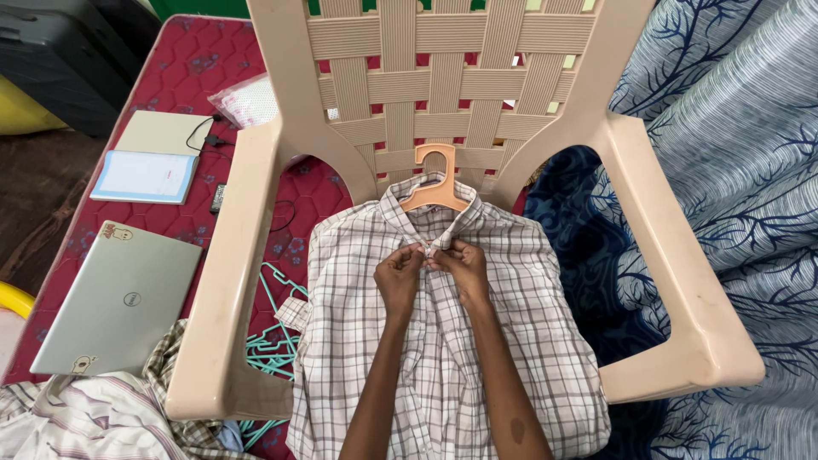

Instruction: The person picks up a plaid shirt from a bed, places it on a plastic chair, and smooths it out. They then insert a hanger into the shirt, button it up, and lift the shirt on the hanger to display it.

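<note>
Far left: a closed grey laptop (119,298) flat on the maroon quilted mattress (183,64), a crumpled striped garment (94,422) just below it. Above the laptop, a pale notebook with a blue edge (145,176) and a beige folder (166,132), a black cable (209,136) trailing beside them. Further up, a clear plastic bag (247,100) near the chair back. Beside the chair's left armrest, a heap of mint-green wire hangers (274,341) on the mattress.

Centre: a beige plastic armchair (230,281) with a woven back, a checked shirt (443,358) spread across its seat, collar toward the backrest, hem hanging over the front edge. Inside the collar, an orange plastic hanger (434,183), hook resting against the chair back.

Left hand (399,277) and right hand (464,268) side by side, touching at the shirt's placket just under the collar. Each grip pressed together, pinching the fabric edges at the top button; the button itself too small to make out.

Far right: blue and grey bedding with a branch pattern (733,153), bunched against the right armrest and running beneath it.
</note>
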